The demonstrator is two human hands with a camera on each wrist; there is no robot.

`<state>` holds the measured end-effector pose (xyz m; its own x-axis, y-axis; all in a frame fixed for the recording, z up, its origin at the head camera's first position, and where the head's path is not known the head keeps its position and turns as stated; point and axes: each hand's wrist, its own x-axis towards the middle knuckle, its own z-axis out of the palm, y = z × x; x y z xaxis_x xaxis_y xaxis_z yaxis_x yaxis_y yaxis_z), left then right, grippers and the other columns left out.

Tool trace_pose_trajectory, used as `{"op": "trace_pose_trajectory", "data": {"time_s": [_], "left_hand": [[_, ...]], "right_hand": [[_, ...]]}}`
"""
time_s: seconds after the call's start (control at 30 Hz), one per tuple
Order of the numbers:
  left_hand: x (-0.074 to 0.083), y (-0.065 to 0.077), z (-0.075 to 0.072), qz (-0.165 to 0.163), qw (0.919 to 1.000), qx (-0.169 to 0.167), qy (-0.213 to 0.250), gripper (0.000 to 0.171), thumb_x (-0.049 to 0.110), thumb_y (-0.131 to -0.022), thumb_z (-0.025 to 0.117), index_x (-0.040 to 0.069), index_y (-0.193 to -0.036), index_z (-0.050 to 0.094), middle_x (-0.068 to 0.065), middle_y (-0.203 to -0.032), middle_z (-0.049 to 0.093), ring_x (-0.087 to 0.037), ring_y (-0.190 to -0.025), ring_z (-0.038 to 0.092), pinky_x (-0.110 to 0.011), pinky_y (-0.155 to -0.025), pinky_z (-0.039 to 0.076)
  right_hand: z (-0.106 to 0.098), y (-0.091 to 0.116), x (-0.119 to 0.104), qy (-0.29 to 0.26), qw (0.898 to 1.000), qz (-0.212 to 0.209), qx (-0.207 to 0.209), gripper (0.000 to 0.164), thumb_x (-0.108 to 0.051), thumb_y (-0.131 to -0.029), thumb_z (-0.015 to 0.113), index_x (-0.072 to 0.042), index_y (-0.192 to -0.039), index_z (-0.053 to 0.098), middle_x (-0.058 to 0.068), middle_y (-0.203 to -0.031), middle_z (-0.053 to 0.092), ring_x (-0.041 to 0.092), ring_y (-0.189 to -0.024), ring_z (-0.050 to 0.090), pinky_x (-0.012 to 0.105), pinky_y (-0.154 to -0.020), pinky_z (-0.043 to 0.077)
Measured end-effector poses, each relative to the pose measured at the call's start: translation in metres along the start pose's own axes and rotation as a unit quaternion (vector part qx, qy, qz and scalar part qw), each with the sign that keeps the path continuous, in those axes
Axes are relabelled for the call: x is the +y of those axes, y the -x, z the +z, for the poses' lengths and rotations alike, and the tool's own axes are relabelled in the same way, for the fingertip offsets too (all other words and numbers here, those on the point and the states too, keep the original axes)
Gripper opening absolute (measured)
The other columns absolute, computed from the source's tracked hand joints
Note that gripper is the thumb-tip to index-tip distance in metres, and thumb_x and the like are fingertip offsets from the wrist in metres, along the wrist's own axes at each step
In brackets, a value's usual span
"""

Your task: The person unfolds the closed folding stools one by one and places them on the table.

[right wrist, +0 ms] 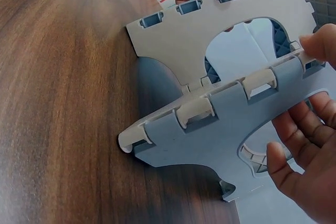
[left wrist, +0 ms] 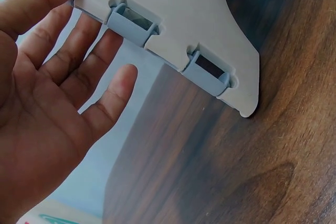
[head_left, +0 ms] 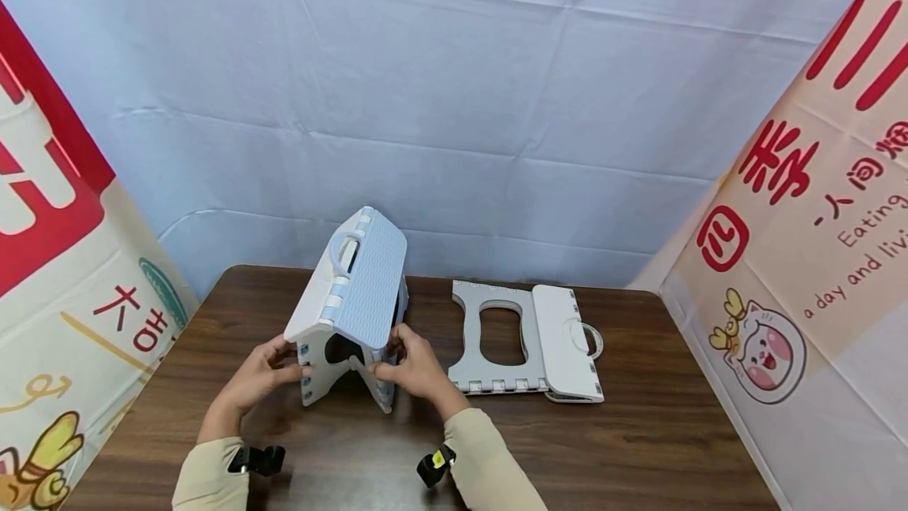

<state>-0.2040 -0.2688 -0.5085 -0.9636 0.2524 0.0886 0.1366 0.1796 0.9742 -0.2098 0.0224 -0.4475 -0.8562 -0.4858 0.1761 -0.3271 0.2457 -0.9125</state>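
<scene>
A partly folded blue-and-white folding step stool [head_left: 372,278] stands on the table, its two top halves sloping like a roof with a loop handle [head_left: 342,253] at the ridge. My left hand [head_left: 258,375] pinches the near edge of its left side; in the left wrist view the thumb lies on the white leg panel [left wrist: 173,19] with fingers behind the hinged edge. On the other side, my right hand [head_left: 414,365] grips the blue leg panel [right wrist: 220,124], its thumb at the hinged edge and fingertips around the panel by the cutout. The stool's far legs are mostly hidden.
A second folding stool, white [head_left: 560,341], lies folded down on the right part of the wooden table [head_left: 638,432]. A pale cloth [head_left: 440,101] hangs behind the table, and printed cloths [head_left: 787,274] hang at both sides.
</scene>
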Motion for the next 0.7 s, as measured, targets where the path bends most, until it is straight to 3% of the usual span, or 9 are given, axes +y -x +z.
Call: {"op": "trace_pose_trajectory", "data": {"time_s": [0.27, 0.53, 0.7], "left_hand": [[-0.001, 0.001, -0.003, -0.004, 1.0000, 0.006, -0.004, 0.057, 0.007, -0.082, 0.071, -0.003, -0.131, 0.045, -0.021, -0.114, 0.055, -0.034, -0.103, 0.054, -0.036, -0.075, 0.051], [0.000, 0.000, -0.006, -0.012, 0.9999, 0.006, -0.009, 0.057, 0.010, -0.082, 0.072, -0.003, -0.130, 0.046, -0.021, -0.114, 0.055, -0.035, -0.102, 0.055, -0.037, -0.075, 0.051], [0.001, 0.000, -0.008, -0.023, 0.9996, 0.009, -0.015, 0.058, 0.010, -0.081, 0.072, -0.003, -0.130, 0.046, -0.023, -0.114, 0.055, -0.034, -0.102, 0.056, -0.036, -0.075, 0.050]], "right_hand": [[-0.002, -0.001, 0.003, 0.009, 1.000, -0.004, -0.006, 0.031, -0.011, -0.079, 0.069, 0.003, -0.101, 0.052, 0.024, -0.095, 0.057, 0.006, -0.067, 0.047, 0.021, -0.057, 0.040], [-0.004, -0.002, 0.004, 0.004, 1.000, -0.008, -0.008, 0.029, -0.010, -0.079, 0.069, 0.001, -0.100, 0.053, 0.023, -0.095, 0.057, 0.004, -0.065, 0.047, 0.021, -0.056, 0.041], [0.002, -0.011, 0.034, 0.021, 1.000, -0.009, 0.001, 0.031, -0.016, -0.077, 0.073, -0.006, -0.101, 0.055, 0.011, -0.092, 0.060, 0.007, -0.066, 0.050, 0.022, -0.056, 0.042]]}}
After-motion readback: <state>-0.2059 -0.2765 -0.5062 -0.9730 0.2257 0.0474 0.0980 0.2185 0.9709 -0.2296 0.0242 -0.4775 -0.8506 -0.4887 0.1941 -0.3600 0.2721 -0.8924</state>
